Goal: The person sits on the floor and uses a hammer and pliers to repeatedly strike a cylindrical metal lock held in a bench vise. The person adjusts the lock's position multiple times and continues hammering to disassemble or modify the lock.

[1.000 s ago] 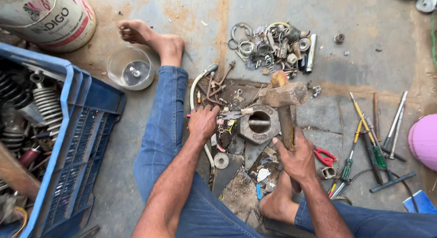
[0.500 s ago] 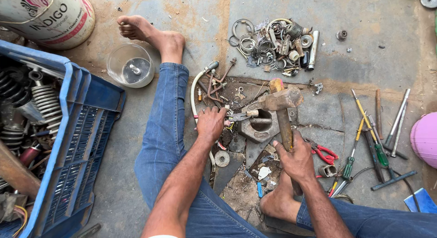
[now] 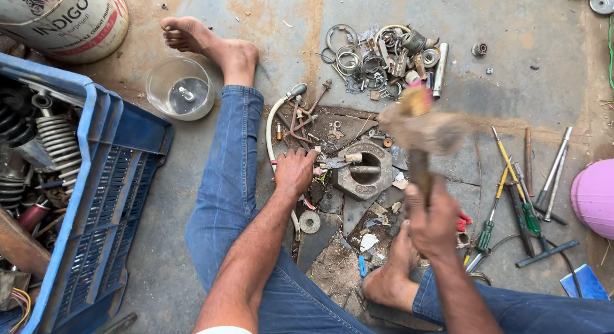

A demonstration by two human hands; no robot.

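Upright, hammer [image 3: 419, 132] head farthest.

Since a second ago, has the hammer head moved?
Yes. The hammer in the right hand has swung up and is motion-blurred; its head, earlier low beside the hexagonal metal block, now shows farther up-frame from it.

The right hand [image 3: 433, 220] gripped a blurred hammer [image 3: 422, 126] raised above a hexagonal metal block [image 3: 364, 170] on the floor [image 3: 511, 65]. The left hand [image 3: 294, 171] pinned a small part [image 3: 336, 161] beside that block. A blue crate [image 3: 96, 200] sat left.
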